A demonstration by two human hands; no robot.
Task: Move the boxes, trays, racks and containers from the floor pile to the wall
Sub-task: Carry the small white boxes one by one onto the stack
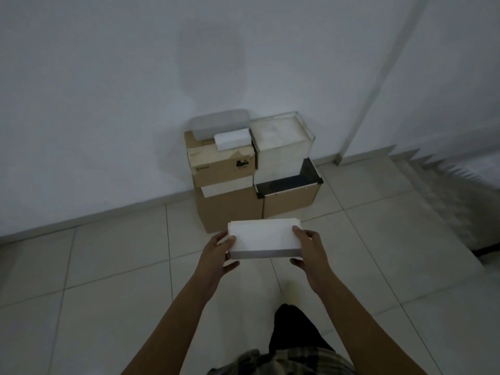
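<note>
1. At the frame's centre, one smooth white rectangular box [265, 240] is carried above the tiled floor [108, 272]. The left hand [220, 253] and right hand [309, 250] grip its short ends, fingers curled around it.
2. Above it, stacked against the wall [108, 104], are three brown cardboard boxes [230, 212], two white boxes [232, 140], one clear square-sided container [284, 143], one frosted lidded tub [219, 124] and one black tray [293, 177].
3. The upper cardboard box [221, 162] bears a dark printed mark, which is unreadable.

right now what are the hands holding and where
A white box, gripped at its two short ends: left hand on the left end, right hand on the right.
</note>
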